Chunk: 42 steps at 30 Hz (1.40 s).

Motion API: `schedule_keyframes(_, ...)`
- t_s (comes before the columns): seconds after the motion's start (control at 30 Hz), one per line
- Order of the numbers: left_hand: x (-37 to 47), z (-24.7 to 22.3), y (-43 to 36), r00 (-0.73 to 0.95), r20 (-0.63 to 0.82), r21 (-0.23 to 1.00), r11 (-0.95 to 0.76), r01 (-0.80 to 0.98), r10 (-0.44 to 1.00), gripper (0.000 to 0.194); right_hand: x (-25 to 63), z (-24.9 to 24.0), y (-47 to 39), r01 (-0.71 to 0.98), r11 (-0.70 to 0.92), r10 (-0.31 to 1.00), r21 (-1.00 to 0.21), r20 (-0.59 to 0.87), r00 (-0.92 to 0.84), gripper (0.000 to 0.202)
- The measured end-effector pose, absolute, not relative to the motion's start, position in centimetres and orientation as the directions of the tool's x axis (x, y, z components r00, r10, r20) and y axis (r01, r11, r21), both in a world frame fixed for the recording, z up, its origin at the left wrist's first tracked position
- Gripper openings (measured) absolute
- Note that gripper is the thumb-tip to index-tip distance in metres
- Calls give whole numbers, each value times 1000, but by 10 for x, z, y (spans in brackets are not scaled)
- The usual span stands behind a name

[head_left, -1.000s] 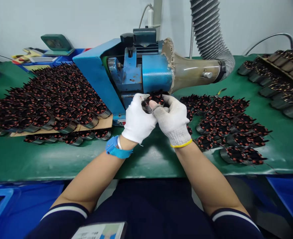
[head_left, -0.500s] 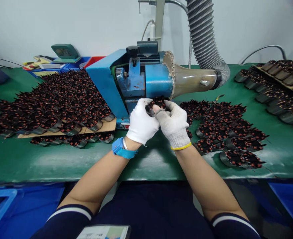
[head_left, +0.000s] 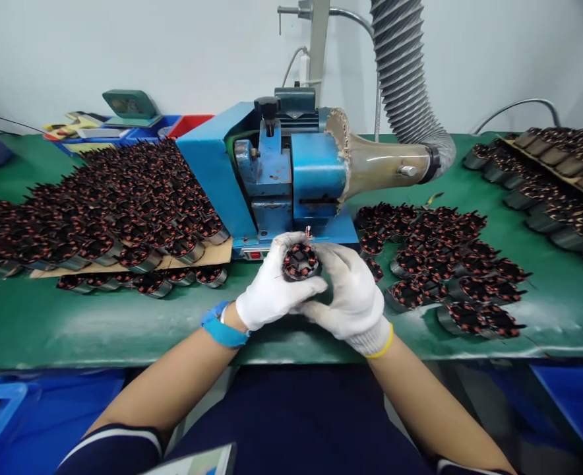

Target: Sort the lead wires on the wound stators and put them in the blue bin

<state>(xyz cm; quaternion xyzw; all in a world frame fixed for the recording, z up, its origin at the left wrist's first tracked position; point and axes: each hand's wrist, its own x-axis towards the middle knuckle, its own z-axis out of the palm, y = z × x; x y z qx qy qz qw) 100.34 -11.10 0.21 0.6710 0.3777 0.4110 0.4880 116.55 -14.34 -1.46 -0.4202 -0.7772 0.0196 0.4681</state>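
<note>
A round wound stator [head_left: 301, 262], with copper coils and black insulation inside a metal ring, is in front of the blue machine [head_left: 320, 165]. My left hand [head_left: 276, 284], in a white glove, is wrapped round its left and lower side. Thin wire ends stick up from its top edge. My right hand [head_left: 351, 290], in a white glove with a yellow cuff edge, is at the right of the stator, its fingers apart and curved, the fingertips close to the ring. Whether they touch it cannot be made out.
Many similar stators [head_left: 123, 204] stand on cardboard at the left; more stators [head_left: 440, 257] stand at the right. A cardboard-layered stack [head_left: 558, 178] is at the far right. A grey hose [head_left: 405, 79] joins the machine's nozzle [head_left: 380, 165].
Both hands have come back from under the machine's blue cover toward the table's front edge, with the stator. My right hand has loosened and spread its fingers.
</note>
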Motion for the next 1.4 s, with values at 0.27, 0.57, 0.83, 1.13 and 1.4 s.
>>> schedule_keyframes(0.27, 982, 11, -107, 685, 34, 979, 113, -169, 728, 90, 1167, -8, -141, 639, 643, 662, -422, 726, -186, 70)
schedule_keyframes(0.57, 989, 5, -103, 630, 155, 884, -391, 255, 761, 74, 1183, 29, -153, 758, 619, 706, -205, 567, -423, 25)
schedule_keyframes(0.83, 991, 7, -104, 658, 202, 767, -535, 355, 726, 55, 1167, 30, -152, 803, 594, 708, -44, 504, -496, 22)
schedule_keyframes(1.13, 993, 18, -112, 676, 72, 826, -424, 372, 733, 43, 1177, 3, -150, 315, 433, 892, -845, 350, -288, 12)
schedule_keyframes(1.4, 1013, -2, -125, 377, 131, 950, -225, 218, 917, 50, 1152, -26, -147, -355, 365, 890, -861, 211, 404, 11)
